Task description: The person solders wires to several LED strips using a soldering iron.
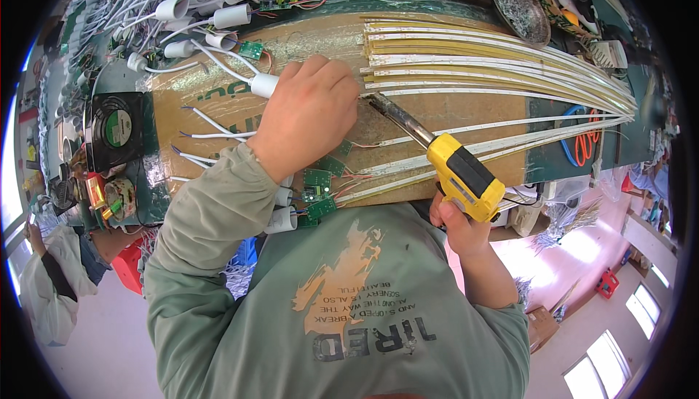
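Observation:
My left hand (309,115) is closed, palm down, over a white plastic lamp cap (263,85) with a white cable running out to the upper left. Its fingertips and what they pinch are hidden. My right hand (462,220) grips a yellow and black soldering gun (466,178) from below. The dark metal tip (376,100) points up and left, close beside the left fingers and the ends of the LED strips (466,60). Near my body, wired strips (466,151) join small green circuit boards (318,180) and white caps (281,219).
Cardboard (196,100) covers the green bench. Heaped caps and cables (233,17) fill the far left. A black fan (115,131) stands at the left edge, a metal dish (521,9) at the far right. Orange-handled scissors (585,143) lie right. Another person's clothing (54,282) shows lower left.

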### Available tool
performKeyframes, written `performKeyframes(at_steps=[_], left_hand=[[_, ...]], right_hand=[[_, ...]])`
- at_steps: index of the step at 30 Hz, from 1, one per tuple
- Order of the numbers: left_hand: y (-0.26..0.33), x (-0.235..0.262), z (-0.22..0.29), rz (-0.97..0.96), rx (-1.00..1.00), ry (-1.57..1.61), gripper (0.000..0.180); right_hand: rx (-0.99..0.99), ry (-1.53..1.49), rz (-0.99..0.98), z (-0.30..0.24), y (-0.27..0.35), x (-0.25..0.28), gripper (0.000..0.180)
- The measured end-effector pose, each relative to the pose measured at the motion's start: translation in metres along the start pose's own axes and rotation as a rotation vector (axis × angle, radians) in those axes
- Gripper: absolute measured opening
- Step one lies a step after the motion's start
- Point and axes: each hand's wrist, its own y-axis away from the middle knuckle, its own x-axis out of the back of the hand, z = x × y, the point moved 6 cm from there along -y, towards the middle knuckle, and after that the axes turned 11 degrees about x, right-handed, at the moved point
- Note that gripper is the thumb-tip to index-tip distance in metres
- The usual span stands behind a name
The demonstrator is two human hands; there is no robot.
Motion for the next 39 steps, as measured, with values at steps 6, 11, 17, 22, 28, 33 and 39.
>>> performKeyframes(at_steps=[6,11,17,22,28,33,39], left_hand=[[-0.004,-0.001,0.003,-0.016,0.007,0.002,0.009],[-0.004,0.001,0.003,-0.030,0.016,0.049,0.008],[-0.004,0.003,0.004,-0.047,0.026,0.116,0.008],[-0.003,0.005,0.004,-0.037,0.027,0.129,0.008],[-0.006,0.003,0.003,0.002,-0.012,0.067,0.005],[-0.003,0.002,0.003,-0.006,-0.018,0.056,0.009],[-0.002,0.003,0.002,0.007,-0.017,0.041,0.009]], right_hand=[[-0.041,-0.155,0.094,-0.004,0.004,0.011,0.060],[0.152,-0.151,0.308,-0.021,-0.017,0.045,0.064],[0.485,0.036,0.535,-0.066,-0.058,0.099,0.059],[0.024,0.299,0.647,-0.048,-0.088,0.130,0.043],[0.329,-0.067,0.563,-0.055,-0.070,0.093,0.046],[0.250,-0.350,0.351,-0.027,-0.053,0.053,0.062],[0.232,-0.409,0.276,-0.004,-0.034,0.029,0.070]])
